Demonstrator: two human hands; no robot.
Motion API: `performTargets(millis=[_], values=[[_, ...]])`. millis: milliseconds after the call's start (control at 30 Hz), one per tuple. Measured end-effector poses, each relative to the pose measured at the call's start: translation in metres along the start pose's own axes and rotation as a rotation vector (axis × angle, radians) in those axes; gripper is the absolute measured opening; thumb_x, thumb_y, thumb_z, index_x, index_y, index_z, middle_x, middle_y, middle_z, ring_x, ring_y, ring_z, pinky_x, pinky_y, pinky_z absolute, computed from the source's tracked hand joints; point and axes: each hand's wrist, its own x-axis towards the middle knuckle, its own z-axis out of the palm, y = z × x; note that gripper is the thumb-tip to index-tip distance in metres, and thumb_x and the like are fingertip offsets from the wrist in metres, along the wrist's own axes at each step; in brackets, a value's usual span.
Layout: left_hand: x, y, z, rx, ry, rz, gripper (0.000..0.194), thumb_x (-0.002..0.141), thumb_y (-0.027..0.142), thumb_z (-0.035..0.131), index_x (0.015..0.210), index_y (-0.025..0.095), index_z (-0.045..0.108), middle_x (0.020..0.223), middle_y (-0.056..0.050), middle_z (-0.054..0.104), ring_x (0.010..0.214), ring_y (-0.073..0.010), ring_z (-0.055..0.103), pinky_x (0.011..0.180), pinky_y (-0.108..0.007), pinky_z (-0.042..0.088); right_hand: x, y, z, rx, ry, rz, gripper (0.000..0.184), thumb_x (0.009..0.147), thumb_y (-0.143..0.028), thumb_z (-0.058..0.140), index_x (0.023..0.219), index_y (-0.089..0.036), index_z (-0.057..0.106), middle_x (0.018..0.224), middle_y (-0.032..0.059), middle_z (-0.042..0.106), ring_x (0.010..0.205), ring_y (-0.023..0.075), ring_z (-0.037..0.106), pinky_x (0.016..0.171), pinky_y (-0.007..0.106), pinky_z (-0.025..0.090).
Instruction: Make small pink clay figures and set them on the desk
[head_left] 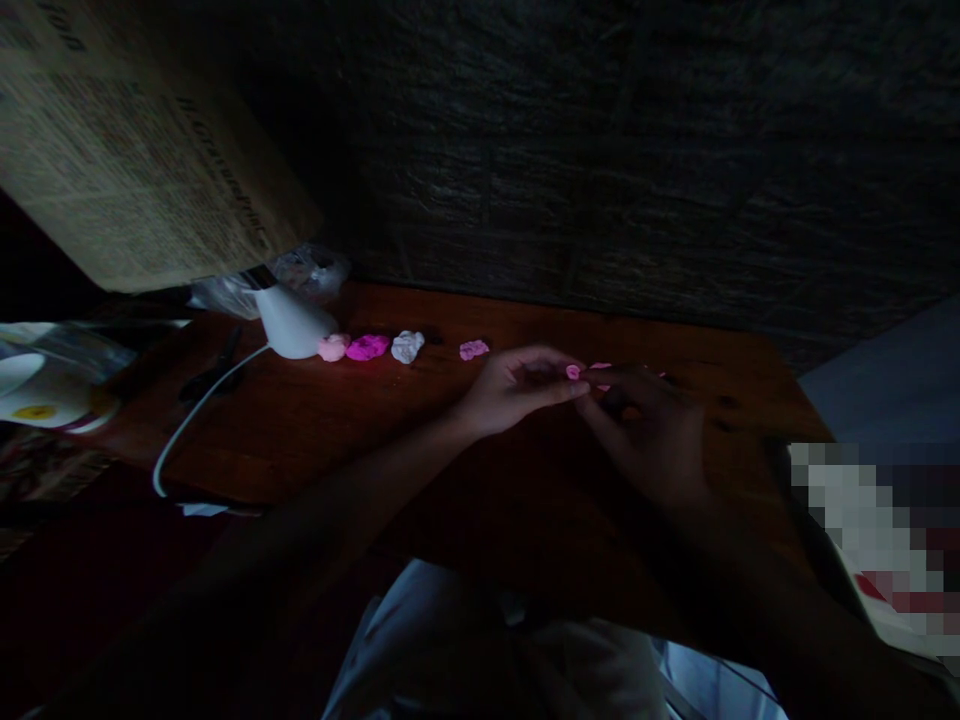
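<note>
Over the wooden table [337,430], my left hand [506,392] is closed, thumb and fingertips pinching a small pink piece of modelling clay [574,372] with a rolled look. My right hand [656,425] meets it from the other side, its fingers bent together at the same piece; its fingertips are dark and partly hidden. Behind my right fingers, another pink clay piece [601,377] partly shows. Left of my hands lies a flattened, crumpled pink lump [473,350]. Further left, a white lump [407,347], a magenta lump [367,347] and a pale pink lump [334,347] sit in a row.
A lamp with a white base [292,322] and a newsprint-patterned shade [150,150] stands at the left, its white cable [199,400] curving over the table edge. Crumpled clear plastic [311,268] lies behind it. A white cup [52,392] is far left. A dark wall [600,170] borders the back.
</note>
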Motion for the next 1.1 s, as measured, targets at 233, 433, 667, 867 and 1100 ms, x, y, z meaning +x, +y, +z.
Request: performTargets(millis=[233,433,667,867,1100], values=[[-0.0002,0.0030,0.0005,-0.004,0.007,0.010,0.032,0.071,0.042,0.087,0.085,0.017,0.074,0.090,-0.003,0.074,0.080,-0.0117,0.066,0.076,-0.027,0.053,-0.0007,-0.0001,0.0017,0.027,0.006,0.024,0.008,0.091,-0.031,0.070,0.093,-0.028,0.077,0.071,-0.0003,0.073,0.058,0.0189,0.066,0.081,0.043,0.056],[-0.0012,0.0050,0.0010,-0.004,0.001,0.013,0.031,0.073,0.043,0.086,0.085,0.017,0.075,0.090,-0.003,0.074,0.078,-0.0114,0.066,0.074,-0.026,0.053,-0.0006,-0.0007,0.0020,0.035,0.004,0.057,0.007,0.090,-0.032,0.071,0.090,-0.028,0.077,0.075,0.0003,0.076,0.057,0.0185,0.065,0.077,0.040,0.057],[-0.0010,0.0019,0.0016,-0.029,0.011,-0.014,0.036,0.070,0.041,0.088,0.092,0.016,0.075,0.095,-0.003,0.074,0.082,-0.0121,0.066,0.074,-0.026,0.052,-0.0007,0.0003,0.0011,0.086,0.000,0.105,0.009,0.089,-0.034,0.073,0.092,-0.026,0.078,0.076,0.0015,0.076,0.057,0.0182,0.065,0.061,0.034,0.052],[-0.0009,0.0002,0.0018,-0.018,0.044,-0.065,0.037,0.072,0.044,0.086,0.093,0.016,0.076,0.093,-0.004,0.075,0.077,-0.0118,0.065,0.065,-0.023,0.050,-0.0016,0.0021,0.0022,0.120,0.001,0.165,0.012,0.088,-0.035,0.074,0.092,-0.025,0.078,0.074,0.0012,0.076,0.056,0.0171,0.065,0.063,0.035,0.054],[-0.0002,-0.0008,-0.0005,-0.033,0.057,-0.062,0.040,0.072,0.048,0.085,0.097,0.017,0.078,0.093,-0.004,0.077,0.072,-0.0101,0.064,0.060,-0.021,0.049,0.0041,-0.0029,-0.0009,0.312,-0.020,0.318,0.019,0.090,-0.038,0.069,0.092,-0.023,0.079,0.078,0.0035,0.076,0.062,0.0165,0.066,0.057,0.029,0.052]])
